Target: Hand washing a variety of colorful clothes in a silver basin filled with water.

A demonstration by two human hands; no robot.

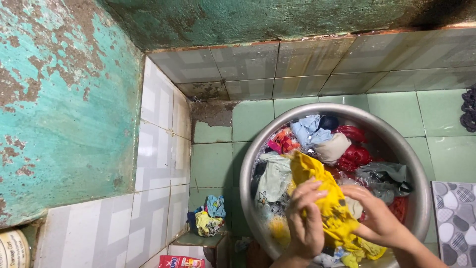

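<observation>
Your two hands meet over one round metal basin (248,171) on a green-tiled floor (213,164), both working a single yellow garment (317,186). Your left hand (305,218) is clenched around a bunched fold of the cloth, fingers curled tight over it. Your right hand (377,216) grasps the same garment from the other side, fingers closed into the fabric, the two hands nearly touching. The yellow garment drapes from the middle of the basin down to its near rim, on top of the soaking pile.

Around it in the basin lie at least two red pieces (353,149), two light blue pieces (310,130), one cream piece (333,147), one pale green piece (272,178), one orange-and-pink piece (282,141) and one grey-green piece (384,173); how many lie underneath cannot be told. Suds show at the near left edge.

Outside the basin, one small heap of blue and yellow cloth (208,218) sits by the white-tiled wall (158,149). One patterned mat (456,218) lies at the right, one red packet (181,261) at the bottom edge.
</observation>
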